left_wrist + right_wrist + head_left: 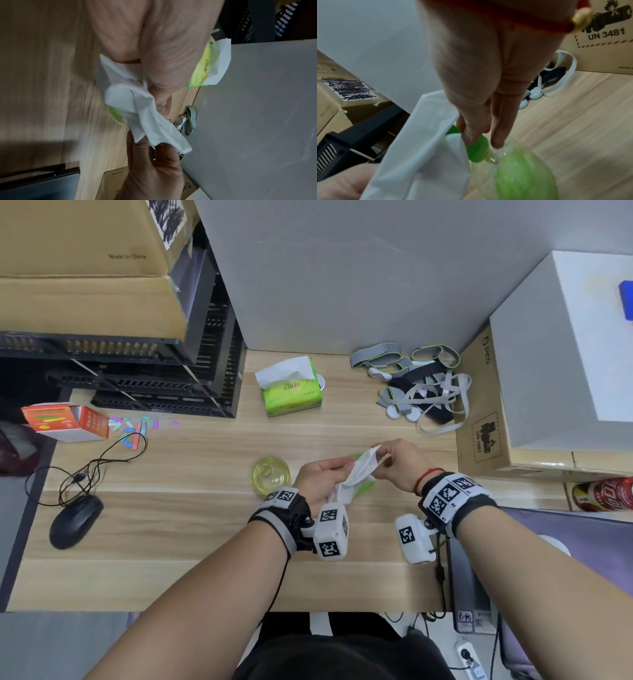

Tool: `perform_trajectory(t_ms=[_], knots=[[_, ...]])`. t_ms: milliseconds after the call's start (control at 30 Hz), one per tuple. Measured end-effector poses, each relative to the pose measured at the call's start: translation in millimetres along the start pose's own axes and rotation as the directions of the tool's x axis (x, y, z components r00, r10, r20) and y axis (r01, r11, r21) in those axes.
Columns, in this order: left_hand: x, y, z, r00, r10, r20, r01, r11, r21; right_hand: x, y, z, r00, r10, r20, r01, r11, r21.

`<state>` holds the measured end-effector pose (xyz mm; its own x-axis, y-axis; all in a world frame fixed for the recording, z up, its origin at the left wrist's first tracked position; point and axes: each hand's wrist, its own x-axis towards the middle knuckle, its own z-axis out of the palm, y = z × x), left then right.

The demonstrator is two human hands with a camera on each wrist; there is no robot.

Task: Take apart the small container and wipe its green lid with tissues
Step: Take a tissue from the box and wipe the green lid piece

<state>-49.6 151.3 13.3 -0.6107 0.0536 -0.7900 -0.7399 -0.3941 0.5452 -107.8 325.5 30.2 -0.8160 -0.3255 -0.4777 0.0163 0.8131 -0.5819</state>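
A white tissue (358, 472) is stretched between my two hands above the desk. My left hand (342, 470) grips its lower part in curled fingers. My right hand (382, 455) pinches its upper end. The green lid (367, 485) shows only as slivers under the tissue, and its edge (118, 115) peeks out in the left wrist view. In the right wrist view a green tab (477, 148) lies against my right fingertips, beside a clear green-tinted piece (522, 174). Which hand carries the lid I cannot tell. The clear bowl (270, 474) of the container stands on the desk left of my left hand.
A green tissue pack (291, 392) stands behind my hands, and a pile of grey straps (418, 385) lies at the back right. A cardboard box (479, 412) walls the right side and black crates (171, 371) the left. A mouse (75, 520) and an orange box (65, 421) lie far left.
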Motion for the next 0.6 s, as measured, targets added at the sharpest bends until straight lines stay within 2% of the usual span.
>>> perform_trajectory(t_ms=[100,267,367,467,600], knots=[[-3.1,-1.4,-8.8,1.000,0.026,-0.007,-0.026,0.999,-0.027,2.3,3.9,2.8,0.999,-0.002,-0.044,0.003,1.000,0.017],[-4.1,1.1,-9.8,0.993,0.108,-0.045,-0.103,0.990,0.098,-1.1,2.1,8.9,0.994,-0.018,0.108,0.020,1.000,-0.020],[-5.5,-0.7,-3.2,0.994,0.105,-0.005,-0.105,0.991,0.078,4.2,3.6,22.5,0.998,-0.008,0.058,0.017,0.987,-0.158],[-5.6,-3.2,-7.5,0.996,0.092,-0.022,-0.091,0.996,0.018,7.3,-0.3,28.4,1.000,-0.025,0.010,0.026,0.968,-0.251],[-10.3,2.1,-32.9,0.994,0.075,-0.081,-0.073,0.997,0.017,4.5,-9.1,23.4,0.999,-0.034,0.032,0.040,0.973,-0.227]])
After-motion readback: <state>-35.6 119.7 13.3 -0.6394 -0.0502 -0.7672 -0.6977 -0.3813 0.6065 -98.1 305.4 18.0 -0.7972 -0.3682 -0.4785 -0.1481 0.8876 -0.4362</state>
